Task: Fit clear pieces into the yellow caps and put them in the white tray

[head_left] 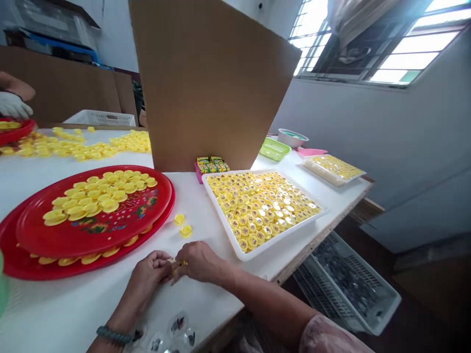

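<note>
Yellow piece (pixel 174 271) between both hands (pixel 149 274) (pixel 200 261).

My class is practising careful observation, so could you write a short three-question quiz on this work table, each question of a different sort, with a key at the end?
1. Short answer: Which of the person's hands has a bracelet on its wrist?

2. Multiple choice: What colour are the two loose pieces on the table between the upper red tray and the large white tray?
A) pink
B) yellow
C) green

3. True or false: The upper red tray is stacked on a lower red tray that also holds yellow pieces.

Key
1. The left hand.
2. B, yellow.
3. True.
</note>
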Action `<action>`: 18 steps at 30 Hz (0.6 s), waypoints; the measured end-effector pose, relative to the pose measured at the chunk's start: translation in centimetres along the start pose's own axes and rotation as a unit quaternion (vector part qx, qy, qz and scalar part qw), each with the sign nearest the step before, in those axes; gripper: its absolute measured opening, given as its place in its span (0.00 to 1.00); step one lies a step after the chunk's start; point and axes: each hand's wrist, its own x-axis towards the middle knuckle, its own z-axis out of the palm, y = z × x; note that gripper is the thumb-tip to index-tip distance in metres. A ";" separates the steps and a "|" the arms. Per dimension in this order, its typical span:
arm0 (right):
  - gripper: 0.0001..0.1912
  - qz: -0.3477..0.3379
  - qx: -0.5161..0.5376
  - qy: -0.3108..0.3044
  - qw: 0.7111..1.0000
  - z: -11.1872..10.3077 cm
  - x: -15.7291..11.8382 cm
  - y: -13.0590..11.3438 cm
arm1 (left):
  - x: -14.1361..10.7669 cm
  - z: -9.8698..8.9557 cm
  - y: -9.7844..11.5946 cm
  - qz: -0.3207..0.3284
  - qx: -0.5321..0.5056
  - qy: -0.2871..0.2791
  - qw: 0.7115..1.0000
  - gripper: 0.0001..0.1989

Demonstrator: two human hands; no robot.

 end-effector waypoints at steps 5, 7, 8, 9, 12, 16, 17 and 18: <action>0.19 0.074 -0.018 -0.037 0.996 -0.1 -0.7 -0.9 | 0.4 0.1 0.1 -0.030 0.018 -0.020 0.999 0.20; 0.19 0.080 -0.020 -0.050 0.995 -0.3 -0.4 -1.1 | 0.5 0.1 0.3 -0.047 0.024 -0.031 0.998 0.19; 0.20 0.080 -0.020 -0.053 0.995 -0.4 -0.3 -1.1 | 0.5 0.1 0.4 -0.053 0.028 -0.035 0.998 0.19; 0.20 0.080 -0.019 -0.054 0.995 -0.4 -0.3 -1.1 | 0.5 0.1 0.4 -0.058 0.031 -0.040 0.997 0.19; 0.18 0.075 -0.008 -0.042 0.996 -0.2 -0.6 -1.1 | 0.3 0.2 0.5 -0.055 0.051 -0.033 0.997 0.20; 0.16 0.059 0.029 0.005 0.998 -0.7 -2.8 -0.8 | 0.0 0.0 0.4 -0.038 0.077 -0.005 0.996 0.23; 0.16 0.052 0.047 0.027 0.997 -1.3 -3.6 -0.5 | 0.0 0.0 0.4 -0.039 0.075 0.005 0.996 0.24; 0.15 0.045 0.064 0.056 0.995 -2.2 -4.4 0.0 | 0.0 -0.1 0.4 -0.042 0.072 0.014 0.996 0.25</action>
